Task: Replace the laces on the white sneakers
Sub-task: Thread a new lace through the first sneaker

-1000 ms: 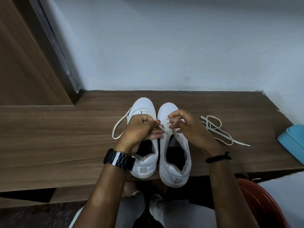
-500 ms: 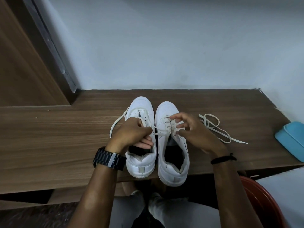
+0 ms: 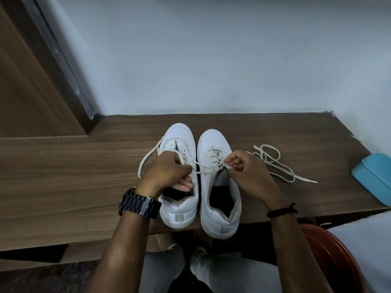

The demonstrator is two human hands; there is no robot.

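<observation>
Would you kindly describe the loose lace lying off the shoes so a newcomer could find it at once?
Start at the wooden bench against the pale wall, then find the pair of white sneakers at its middle. The loose lace lies coiled on the bare wood between the sneakers and a blue container, threaded through nothing and held by neither hand.

1. Two sneakers stand side by side on the bench [image 3: 74,176], toes toward the wall [image 3: 211,60]: the left sneaker [image 3: 179,206] and the right sneaker [image 3: 220,208].
2. The left hand [image 3: 167,174] rests over the left sneaker; the right hand [image 3: 249,174] is over the right sneaker.
3. A loose lace [image 3: 275,163] lies on the bench, right of the sneakers.
4. A container [image 3: 374,178] sits at the bench's right end.
</observation>
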